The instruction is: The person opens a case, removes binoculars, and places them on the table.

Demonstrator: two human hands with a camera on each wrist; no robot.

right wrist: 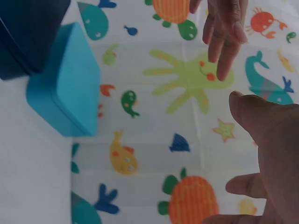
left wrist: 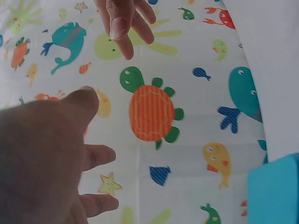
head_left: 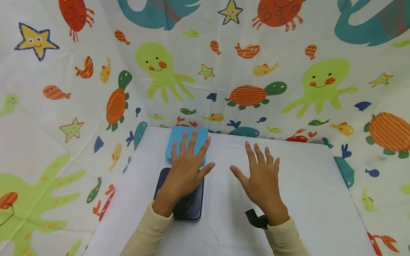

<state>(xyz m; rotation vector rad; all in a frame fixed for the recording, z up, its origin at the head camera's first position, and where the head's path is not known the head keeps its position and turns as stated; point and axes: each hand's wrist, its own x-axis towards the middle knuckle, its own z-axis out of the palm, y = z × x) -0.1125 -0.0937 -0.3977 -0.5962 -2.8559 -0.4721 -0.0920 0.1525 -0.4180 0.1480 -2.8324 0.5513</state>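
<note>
A light blue box (head_left: 186, 142) stands at the back left of the white table (head_left: 307, 185), with a flat dark navy case (head_left: 192, 202) just in front of it. My left hand (head_left: 189, 161) lies over both with its fingers straight and spread, the fingertips over the blue box; whether it touches them I cannot tell. My right hand (head_left: 261, 172) is spread flat over the bare table to the right and holds nothing. The right wrist view shows the blue box (right wrist: 65, 98), the dark case (right wrist: 28, 32) and my right hand (right wrist: 271, 154). In the left wrist view are my left hand (left wrist: 46, 158) and a corner of the blue box (left wrist: 275, 191).
A sea-creature patterned cloth (head_left: 243, 71) hangs behind and around the table on all sides. A black strap (head_left: 256, 217) sits at my right wrist. The table's back edge runs just behind the blue box.
</note>
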